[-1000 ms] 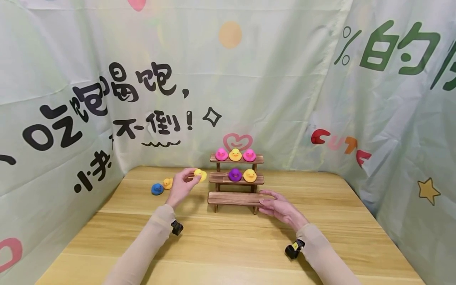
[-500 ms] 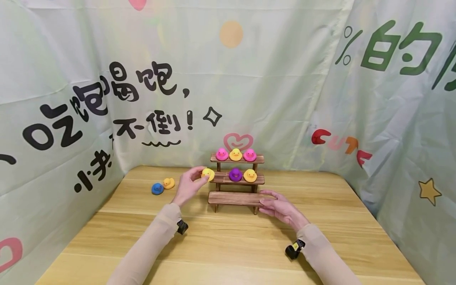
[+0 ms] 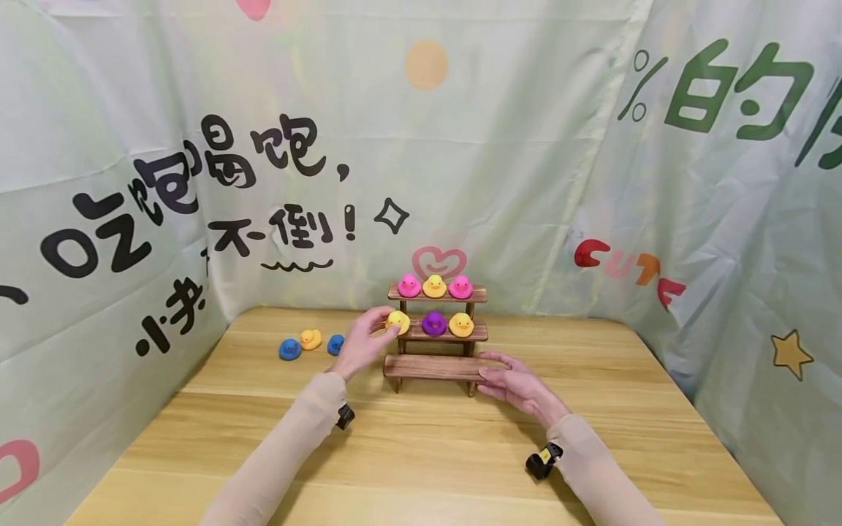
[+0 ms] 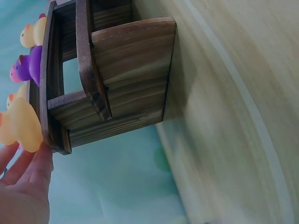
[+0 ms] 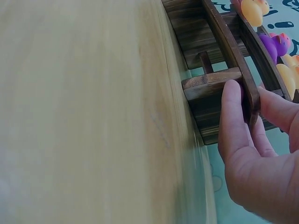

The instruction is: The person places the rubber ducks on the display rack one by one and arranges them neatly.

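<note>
My left hand (image 3: 365, 342) pinches a yellow rubber duck (image 3: 397, 322) at the left end of the middle tier of a three-tier wooden display stand (image 3: 427, 367). In the left wrist view that duck (image 4: 27, 126) sits right at the shelf edge, my fingertips against its side. Beside it on the same tier are a purple duck (image 3: 434, 323) and another yellow duck (image 3: 461, 324). My right hand (image 3: 522, 386) grips the right end of the bottom tier; the right wrist view shows thumb and fingers around the board's end (image 5: 252, 100).
On the top tier stand a pink duck (image 3: 409, 286), a yellow duck (image 3: 434, 286) and a second pink duck (image 3: 460, 286). Left on the wooden table (image 3: 421, 460) lie a blue duck (image 3: 290, 349), an orange-yellow duck (image 3: 311, 339) and another blue duck (image 3: 336, 344). A printed curtain (image 3: 513, 183) hangs behind.
My left hand has carried the yellow duck rightward to the middle tier's left end. A blue duck behind that hand has come into view. My right hand has stayed on the stand.
</note>
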Tool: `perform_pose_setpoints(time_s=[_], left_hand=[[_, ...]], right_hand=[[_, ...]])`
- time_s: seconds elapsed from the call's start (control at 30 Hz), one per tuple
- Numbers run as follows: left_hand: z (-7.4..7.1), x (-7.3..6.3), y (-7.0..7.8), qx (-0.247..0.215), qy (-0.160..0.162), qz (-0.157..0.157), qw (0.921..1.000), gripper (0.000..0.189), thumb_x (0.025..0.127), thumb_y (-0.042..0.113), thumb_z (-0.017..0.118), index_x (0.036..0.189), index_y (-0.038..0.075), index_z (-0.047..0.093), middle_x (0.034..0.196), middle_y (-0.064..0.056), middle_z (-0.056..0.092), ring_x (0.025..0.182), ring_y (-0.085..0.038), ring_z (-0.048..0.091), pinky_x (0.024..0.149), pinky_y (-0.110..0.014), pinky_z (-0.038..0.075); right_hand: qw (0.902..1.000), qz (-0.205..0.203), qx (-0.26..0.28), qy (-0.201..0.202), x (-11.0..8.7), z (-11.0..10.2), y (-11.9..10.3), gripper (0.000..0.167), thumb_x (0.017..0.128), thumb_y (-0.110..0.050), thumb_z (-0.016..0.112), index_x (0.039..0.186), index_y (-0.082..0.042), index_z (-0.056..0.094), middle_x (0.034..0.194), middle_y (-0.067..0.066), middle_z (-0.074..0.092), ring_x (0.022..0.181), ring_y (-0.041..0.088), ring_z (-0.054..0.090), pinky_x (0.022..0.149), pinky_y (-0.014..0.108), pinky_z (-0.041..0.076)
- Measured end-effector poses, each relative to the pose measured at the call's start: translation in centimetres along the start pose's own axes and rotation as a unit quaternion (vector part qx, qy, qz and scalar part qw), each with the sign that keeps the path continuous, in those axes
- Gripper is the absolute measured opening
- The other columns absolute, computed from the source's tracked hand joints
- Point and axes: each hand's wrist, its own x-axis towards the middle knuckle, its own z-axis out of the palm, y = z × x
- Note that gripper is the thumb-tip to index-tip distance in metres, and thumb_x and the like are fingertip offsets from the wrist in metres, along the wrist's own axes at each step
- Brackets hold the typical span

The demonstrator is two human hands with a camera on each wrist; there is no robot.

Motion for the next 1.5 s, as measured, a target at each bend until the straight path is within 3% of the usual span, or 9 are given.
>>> perform_pose_setpoints(time_s=[0.3, 0.5, 0.83, 1.5], left_hand=[[0.6, 0.6, 0.5, 0.068, -0.015, 0.014, 0.9975, 0.032, 0.094, 0.026, 0.066, 0.123, 0.013, 0.064, 0.126, -0.006, 0.063, 0.106, -0.025, 0.065, 0.093, -0.041, 0.054], [0.8, 0.7, 0.4, 0.105, -0.022, 0.024, 0.9939, 0.033, 0.094, 0.028, 0.067, 0.122, 0.01, 0.064, 0.127, -0.004, 0.06, 0.099, -0.02, 0.064, 0.087, -0.042, 0.054], [1.0, 1.1, 0.2, 0.111, -0.033, 0.038, 0.9926, 0.033, 0.094, 0.029, 0.066, 0.121, 0.009, 0.065, 0.124, -0.004, 0.061, 0.096, -0.018, 0.064, 0.085, -0.034, 0.054], [1.0, 1.3, 0.2, 0.113, -0.048, 0.04, 0.9916, 0.034, 0.095, 0.028, 0.066, 0.122, 0.008, 0.065, 0.125, -0.004, 0.062, 0.098, -0.018, 0.062, 0.085, -0.033, 0.053]], right_hand=[[1.0, -0.001, 0.001, -0.002, -0.1, 0.0, 0.0, 0.059, 0.094, 0.001, 0.059, 0.145, 0.005, 0.029, 0.102, 0.007, 0.056, 0.089, 0.015, 0.067, 0.088, 0.031, 0.056], [1.0, -0.003, 0.0, -0.005, 0.0, 0.0, 0.1, 0.064, 0.094, 0.001, 0.06, 0.147, 0.006, 0.025, 0.105, 0.008, 0.056, 0.091, 0.015, 0.067, 0.09, 0.032, 0.056], [1.0, -0.002, -0.004, 0.002, -0.1, 0.0, 0.0, 0.062, 0.094, 0.002, 0.059, 0.146, 0.006, 0.026, 0.102, 0.007, 0.056, 0.089, 0.015, 0.067, 0.089, 0.032, 0.056], [1.0, 0.001, 0.001, 0.002, 0.0, -0.1, 0.0, 0.062, 0.094, 0.002, 0.059, 0.147, 0.006, 0.026, 0.106, 0.008, 0.057, 0.092, 0.017, 0.068, 0.089, 0.032, 0.056]])
